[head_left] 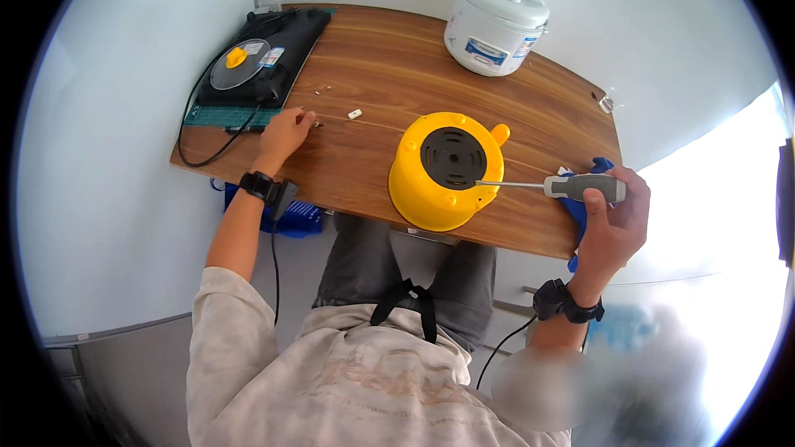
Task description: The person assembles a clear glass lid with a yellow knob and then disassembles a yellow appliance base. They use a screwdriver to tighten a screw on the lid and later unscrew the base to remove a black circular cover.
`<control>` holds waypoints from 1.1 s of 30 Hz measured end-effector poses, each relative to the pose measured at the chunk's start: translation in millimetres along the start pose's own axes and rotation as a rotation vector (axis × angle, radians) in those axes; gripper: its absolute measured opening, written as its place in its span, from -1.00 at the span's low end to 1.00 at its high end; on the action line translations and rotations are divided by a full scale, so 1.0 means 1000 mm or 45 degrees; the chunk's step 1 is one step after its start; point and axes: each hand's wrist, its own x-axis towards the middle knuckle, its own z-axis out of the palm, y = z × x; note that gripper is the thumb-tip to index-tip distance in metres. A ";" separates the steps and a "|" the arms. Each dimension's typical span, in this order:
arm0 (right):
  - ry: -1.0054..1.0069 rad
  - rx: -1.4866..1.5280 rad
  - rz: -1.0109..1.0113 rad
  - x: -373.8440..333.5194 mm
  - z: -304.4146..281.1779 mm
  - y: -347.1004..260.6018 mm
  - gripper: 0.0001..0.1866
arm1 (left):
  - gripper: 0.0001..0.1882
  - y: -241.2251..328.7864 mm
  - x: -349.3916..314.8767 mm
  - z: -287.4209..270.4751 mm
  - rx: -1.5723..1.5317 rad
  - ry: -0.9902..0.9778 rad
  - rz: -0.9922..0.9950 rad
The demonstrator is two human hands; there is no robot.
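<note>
A round yellow appliance body point(411, 179) rests upside down on the table, its black slotted base plate point(453, 158) facing up. My right hand point(617, 228) is wrapped round the grey handle of a screwdriver point(585, 187). The screwdriver points left, and its tip lies over the edge of the black plate; whether it touches cannot be told. On the left side of the table, my left hand point(285, 137) has its fingers bent together, down by a few tiny loose parts point(318, 124). What the fingertips hold, if anything, is too small to name. A small white piece point(355, 114) lies just right of them.
At the back left, a black flat appliance point(290, 50) sits on a green mat point(217, 116), with a glass lid point(240, 73) with a yellow knob on it. A white rice cooker point(495, 26) stands at the back. Blue cloth point(575, 213) hangs at the right edge.
</note>
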 end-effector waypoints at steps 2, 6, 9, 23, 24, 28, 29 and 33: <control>0.031 -0.047 -0.071 0.000 0.001 -0.002 -0.51 | -0.65 0.010 -0.007 -0.008 0.099 0.031 -0.012; 0.054 -0.064 -0.081 0.001 0.005 0.002 -0.53 | -0.74 0.054 -0.016 -0.026 0.094 0.154 0.168; 0.061 -0.248 -0.072 0.002 0.007 0.012 -0.53 | -0.73 0.109 -0.033 -0.037 -0.223 0.058 0.441; -0.200 -0.534 -0.072 0.035 0.034 -0.009 -0.62 | -0.19 0.208 -0.094 0.006 -0.153 -0.012 1.079; -0.241 -0.558 -0.094 0.040 0.035 -0.008 -0.63 | -0.18 0.208 -0.094 0.009 -0.145 -0.016 1.061; -0.386 -0.661 -0.062 0.058 0.039 -0.003 -0.71 | -0.17 0.208 -0.094 0.013 -0.099 -0.001 1.042; -0.443 -0.688 0.002 0.063 0.037 -0.001 -0.72 | -0.18 0.208 -0.094 0.013 -0.086 0.008 1.052; -0.588 -0.665 0.228 0.077 0.026 0.013 -0.75 | -0.26 0.207 -0.095 0.016 -0.036 0.054 1.079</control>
